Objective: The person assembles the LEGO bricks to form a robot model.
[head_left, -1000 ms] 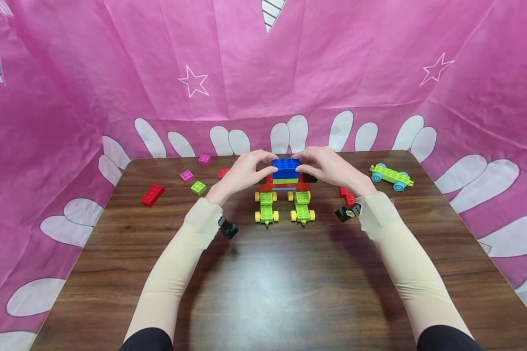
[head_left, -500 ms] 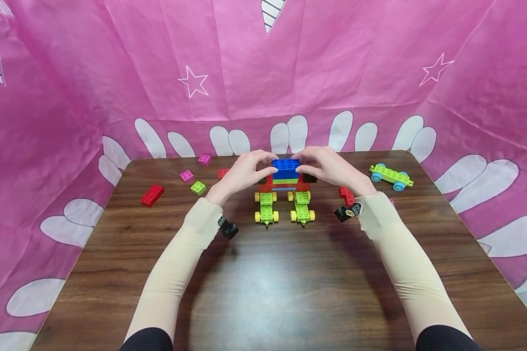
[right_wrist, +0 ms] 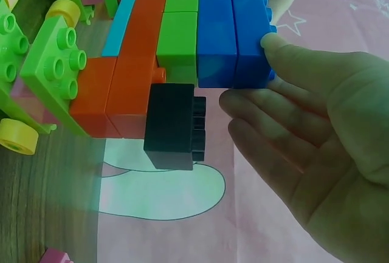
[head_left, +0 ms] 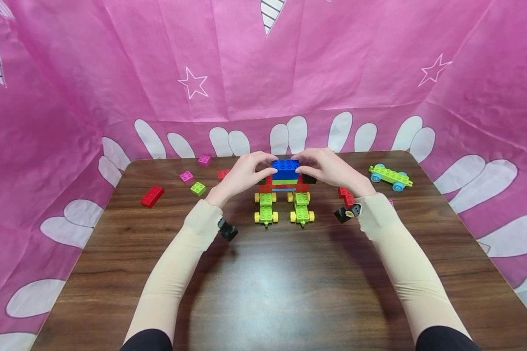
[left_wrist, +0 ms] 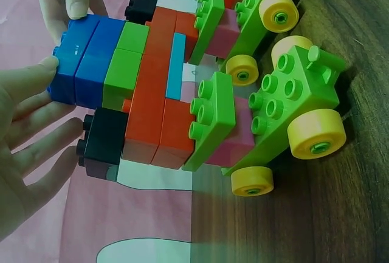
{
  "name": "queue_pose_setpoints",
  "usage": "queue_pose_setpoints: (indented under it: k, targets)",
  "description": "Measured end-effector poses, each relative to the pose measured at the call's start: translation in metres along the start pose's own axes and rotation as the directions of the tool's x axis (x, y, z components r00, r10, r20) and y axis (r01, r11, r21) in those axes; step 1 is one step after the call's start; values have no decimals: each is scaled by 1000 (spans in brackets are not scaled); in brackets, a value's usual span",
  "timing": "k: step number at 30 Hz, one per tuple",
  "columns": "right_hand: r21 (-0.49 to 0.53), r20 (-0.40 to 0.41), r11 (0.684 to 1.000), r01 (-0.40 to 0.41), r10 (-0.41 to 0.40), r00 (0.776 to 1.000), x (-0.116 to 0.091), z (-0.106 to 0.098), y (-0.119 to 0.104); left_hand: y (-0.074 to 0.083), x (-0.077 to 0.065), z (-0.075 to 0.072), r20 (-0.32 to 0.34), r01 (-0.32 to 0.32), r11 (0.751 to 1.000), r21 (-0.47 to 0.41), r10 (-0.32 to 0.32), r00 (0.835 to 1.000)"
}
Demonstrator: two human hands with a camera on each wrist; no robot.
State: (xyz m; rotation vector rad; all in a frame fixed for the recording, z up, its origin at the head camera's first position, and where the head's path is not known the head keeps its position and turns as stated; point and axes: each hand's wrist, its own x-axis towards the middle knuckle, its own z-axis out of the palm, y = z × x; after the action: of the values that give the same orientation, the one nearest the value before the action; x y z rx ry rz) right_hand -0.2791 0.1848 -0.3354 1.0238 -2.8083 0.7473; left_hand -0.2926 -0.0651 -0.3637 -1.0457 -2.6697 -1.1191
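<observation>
A toy-brick build stands at the far middle of the table on two lime wheeled bases (head_left: 302,209) with yellow wheels. My left hand (head_left: 246,170) pinches the left end of the top blue brick (head_left: 285,168), thumb in front and fingers behind. At the other end, my right hand (head_left: 327,165) grips the same brick. A second blue brick (left_wrist: 100,59) is directly beneath it, over green bricks (left_wrist: 124,65) and long red bricks (left_wrist: 146,114). Black bricks (right_wrist: 170,126) stick up at each side, close to the fingers. A light-blue piece (left_wrist: 175,65) sits below the red layer.
Left of the build lie a red brick (head_left: 152,196), two pink bricks (head_left: 186,176) and a lime brick (head_left: 198,188). More red bricks (head_left: 346,196) lie beside the right wrist. A lime wheeled base with blue wheels (head_left: 391,176) stands at right. Pink cloth (head_left: 246,58) hangs behind the table.
</observation>
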Motion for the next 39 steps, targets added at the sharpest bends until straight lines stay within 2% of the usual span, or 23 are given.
queue_pose_setpoints:
  k: [13, 23, 33, 39]
  targets:
    - [38, -6, 999, -6, 6, 1000, -1, 0, 4, 1, -1, -2, -15, 9, 1000, 2, -9, 1000]
    - [22, 16, 999, -32, 31, 999, -1, -1, 2, 0, 0, 0, -18, 2, 1000, -1, -2, 1000]
    - [12, -4, 1000, -23, 23, 1000, 0, 0, 4, 1, -1, 1, -37, 10, 1000, -4, -10, 999]
    - [33, 18, 998, -60, 59, 998, 0, -1, 4, 1, -1, 2, -28, 1, 1000, 7, -1, 1000]
